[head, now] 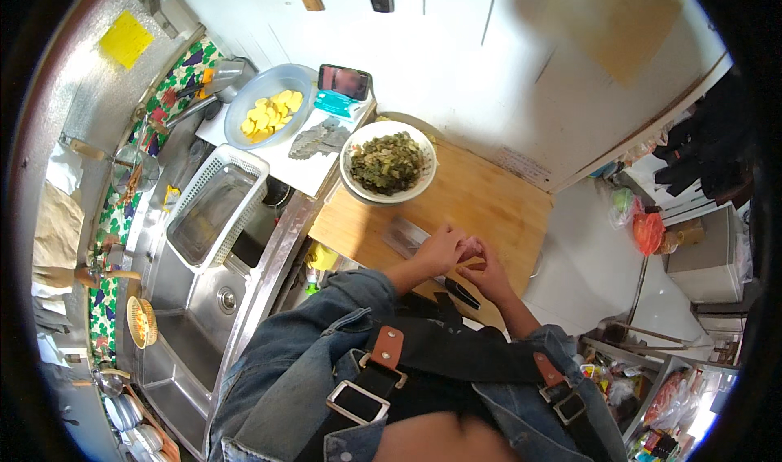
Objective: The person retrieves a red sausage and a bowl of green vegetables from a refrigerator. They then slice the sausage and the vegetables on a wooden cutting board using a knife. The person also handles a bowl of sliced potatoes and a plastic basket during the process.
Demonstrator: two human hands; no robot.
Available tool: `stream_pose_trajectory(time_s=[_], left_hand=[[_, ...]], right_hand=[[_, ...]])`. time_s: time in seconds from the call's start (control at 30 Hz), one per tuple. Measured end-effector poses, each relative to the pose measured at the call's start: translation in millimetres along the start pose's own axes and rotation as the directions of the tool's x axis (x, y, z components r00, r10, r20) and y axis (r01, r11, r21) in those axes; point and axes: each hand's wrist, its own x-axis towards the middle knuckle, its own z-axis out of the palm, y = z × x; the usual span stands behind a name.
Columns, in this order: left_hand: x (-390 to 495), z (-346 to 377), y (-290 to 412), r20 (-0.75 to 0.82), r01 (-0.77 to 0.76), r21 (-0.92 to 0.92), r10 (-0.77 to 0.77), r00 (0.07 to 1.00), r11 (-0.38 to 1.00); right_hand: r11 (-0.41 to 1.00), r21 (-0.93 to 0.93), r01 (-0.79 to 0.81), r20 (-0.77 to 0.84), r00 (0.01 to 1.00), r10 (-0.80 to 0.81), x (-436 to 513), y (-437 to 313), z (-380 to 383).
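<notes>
Both hands meet above a wooden cutting board [513, 217]. My left hand [441, 251] and my right hand [486, 272] hold a small pinkish piece, perhaps raw meat, between their fingers. Beneath my left hand a kitchen knife lies on the board, its wide blade [404, 236] pointing up and left and its black handle [462, 294] towards my body. A white bowl [427, 178] of chopped dark green vegetables stands at the board's upper left corner.
Left of the board are a blue plastic basin [235, 117] with yellow slices, a propped phone [345, 82], a grey cloth [319, 139], a white plastic basket [249, 175] and a steel sink [201, 300]. A white wall [446, 83] rises behind the board.
</notes>
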Motion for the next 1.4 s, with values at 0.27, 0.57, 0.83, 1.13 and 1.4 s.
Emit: stream_pose_trajectory(time_s=[0.27,0.57,0.83,1.13,1.4], left_hand=[[-50,-69,-16,-0.209,-0.257,-0.161,0.221,0.953,0.953],[-69,-139,-40,-0.087,-0.015,-0.43,-0.025,0.996,0.903],[-68,-178,-34,-0.281,-0.243,-0.227,0.175,0.944,0.943],[-75,-188,-5,0.188,0.112,-0.847,0.096,0.977,0.52],[-74,-193,-15,0.148,0.108,-0.886,0.054,0.988,0.452]], right_hand=[[0.891,0.434,-0.132,0.09,0.991,0.103,26,-40,49],[0.848,0.499,0.179,-0.28,0.959,-0.038,28,-112,92],[0.944,-0.244,0.223,-0.278,0.916,-0.288,15,-171,109],[0.862,-0.446,0.242,-0.261,0.886,-0.384,9,-193,128],[0.905,-0.246,0.347,-0.32,0.852,-0.414,7,-193,124]])
